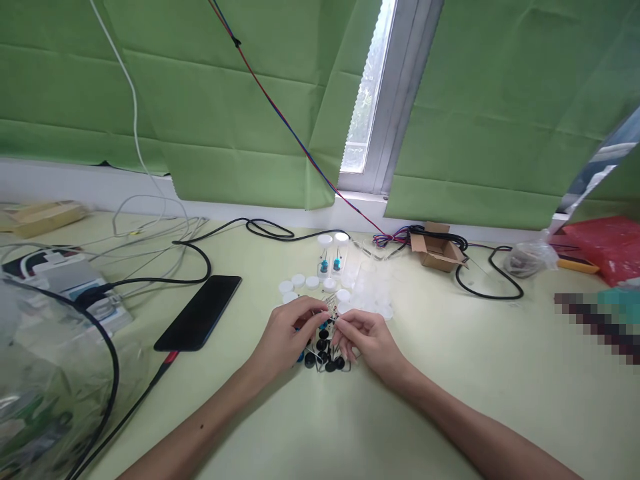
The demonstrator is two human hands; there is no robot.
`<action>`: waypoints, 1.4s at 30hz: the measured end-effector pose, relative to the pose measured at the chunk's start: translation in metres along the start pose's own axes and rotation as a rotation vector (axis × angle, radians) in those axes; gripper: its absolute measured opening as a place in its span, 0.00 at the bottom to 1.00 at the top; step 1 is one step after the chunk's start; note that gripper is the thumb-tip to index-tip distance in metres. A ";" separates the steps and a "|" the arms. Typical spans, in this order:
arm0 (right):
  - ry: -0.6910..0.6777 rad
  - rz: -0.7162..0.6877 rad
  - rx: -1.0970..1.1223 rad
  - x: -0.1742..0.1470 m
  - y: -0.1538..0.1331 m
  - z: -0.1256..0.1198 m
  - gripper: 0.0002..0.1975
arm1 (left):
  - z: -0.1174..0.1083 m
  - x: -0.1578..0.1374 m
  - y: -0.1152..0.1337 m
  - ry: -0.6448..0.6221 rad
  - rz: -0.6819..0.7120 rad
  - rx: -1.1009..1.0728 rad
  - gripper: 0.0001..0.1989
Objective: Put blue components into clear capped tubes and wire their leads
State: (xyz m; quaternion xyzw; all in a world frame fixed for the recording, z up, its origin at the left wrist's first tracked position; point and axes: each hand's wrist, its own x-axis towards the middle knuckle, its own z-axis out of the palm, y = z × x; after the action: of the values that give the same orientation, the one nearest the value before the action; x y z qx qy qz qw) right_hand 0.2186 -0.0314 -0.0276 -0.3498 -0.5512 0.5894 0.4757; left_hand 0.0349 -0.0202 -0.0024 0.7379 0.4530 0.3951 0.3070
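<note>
My left hand [293, 327] and my right hand [371, 339] meet over the middle of the table. Thumb and fingers of each are pinched at a small, thin, pale piece between them, too small to name. Below the fingertips lies a cluster of small parts with round black heads [323, 357] and thin metal stems. A few blue bits show beside my left hand. Just beyond are several round white caps [313, 283] and clear plastic containers [370, 280]. Two clear vials [324, 256] with white caps stand behind, each with a blue part inside.
A black phone [200, 313] lies to the left, a red-tipped cable [167, 363] near its lower end. Farther left are a power strip [90, 293] and clear plastic bags [45, 400]. A small cardboard box [438, 251] and black cables [490, 295] lie at the back right.
</note>
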 end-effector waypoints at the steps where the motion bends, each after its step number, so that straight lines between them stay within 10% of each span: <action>1: -0.003 0.013 0.023 0.000 -0.001 0.001 0.19 | 0.000 0.000 0.000 0.001 -0.009 -0.022 0.10; 15: 0.018 0.139 0.509 -0.004 0.001 0.004 0.17 | -0.001 -0.006 0.008 0.118 0.128 0.025 0.06; 29: -0.089 0.210 0.673 -0.008 0.000 0.003 0.10 | 0.001 -0.008 0.010 -0.021 0.100 0.056 0.09; 35: -0.006 0.190 0.712 -0.001 -0.002 -0.006 0.09 | -0.015 0.009 -0.001 0.177 0.009 0.233 0.10; 42: 0.072 0.202 0.752 0.003 0.001 -0.015 0.09 | -0.010 0.019 -0.025 -0.030 0.008 0.523 0.09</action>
State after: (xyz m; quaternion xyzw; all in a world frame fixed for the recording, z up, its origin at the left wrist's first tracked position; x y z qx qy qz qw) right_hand 0.2312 -0.0235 -0.0302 -0.2241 -0.2427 0.7815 0.5293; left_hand 0.0205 0.0076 -0.0117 0.7996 0.5324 0.2547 0.1109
